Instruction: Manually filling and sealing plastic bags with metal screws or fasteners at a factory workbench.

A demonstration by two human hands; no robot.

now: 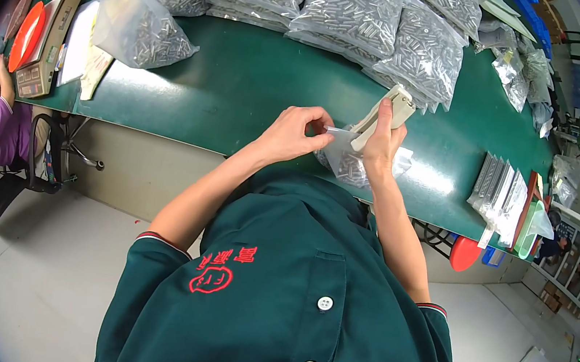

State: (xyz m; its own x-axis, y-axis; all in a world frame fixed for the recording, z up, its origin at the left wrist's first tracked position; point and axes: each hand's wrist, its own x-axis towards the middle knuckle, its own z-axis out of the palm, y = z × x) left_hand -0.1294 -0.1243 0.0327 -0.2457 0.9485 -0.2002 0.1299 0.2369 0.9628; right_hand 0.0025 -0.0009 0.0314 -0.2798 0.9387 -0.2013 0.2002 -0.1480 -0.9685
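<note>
A clear plastic bag (347, 167) of small metal parts is at the near edge of the green table, in front of my body. My left hand (298, 132) pinches the upper left corner of this bag between thumb and fingers. Wrapped in my right hand (386, 141) is a long cream-coloured hand-held bag sealer (403, 103), tilted with its lower end against the bag's top edge. My right thumb lies along its upper side. Whether its jaws are closed on the plastic, I cannot tell.
Stacked bags of metal pins (349, 9) fill the table's far side. A larger open bag (145, 30) stands far left, near a scale (47, 50). Flat packed bags (495, 190) stand at right beside a green tray (529, 231). Another person (0, 128) sits at left.
</note>
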